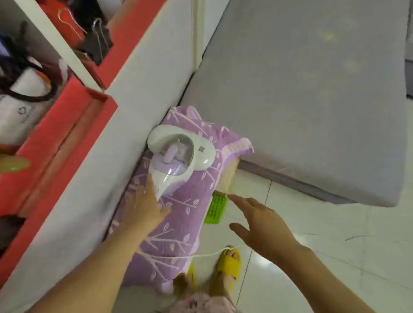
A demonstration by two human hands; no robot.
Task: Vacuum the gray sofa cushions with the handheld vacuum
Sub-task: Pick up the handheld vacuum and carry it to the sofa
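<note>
Head view: flat-fingered left hand (143, 206) is touching white-lilac plastic handheld vacuum (179, 154) parked on purple leaf-print towel (182, 225), likely starting pickup; right hand (261, 224) is hovering spread, empty.

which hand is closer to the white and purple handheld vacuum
Left. The left hand is at the tapered end of the white and lavender handheld vacuum; the right hand hovers apart from it, over the pale tiled floor.

left: white panel (89, 194) tight against purple towel (181, 222) | right: open floor (313, 259) up to gray sofa cushion (308, 94)
</note>
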